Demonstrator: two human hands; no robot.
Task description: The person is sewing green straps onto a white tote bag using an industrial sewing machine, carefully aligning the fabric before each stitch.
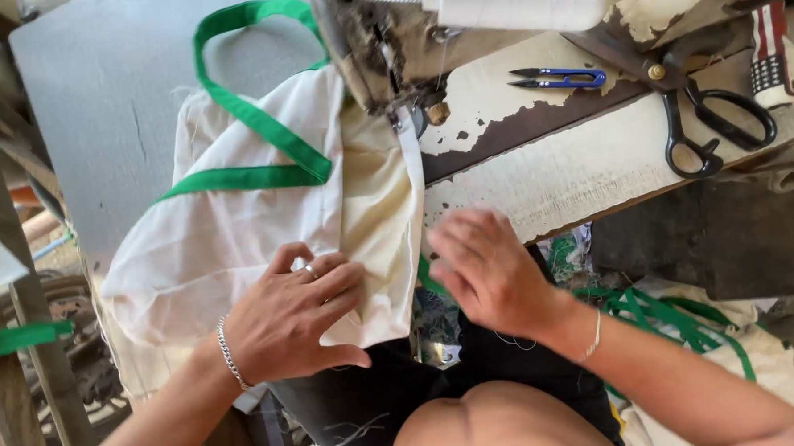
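Cream cloth bag (237,230), centre frame: left hand (290,317) pressing flat, fingers spread; right hand (488,268) hovering open (blurred) beside its edge. Keeping the seam aligned under the sewing machine (389,45).

left hand (289,312) flat, fingers (333,284) spread, palm down, right hand (488,272) blurred, fingers loosely curled, both forearms angled inward

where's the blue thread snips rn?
In the head view, the blue thread snips lie upper right on the peeling sewing table, between the white thread spool and the black scissors.
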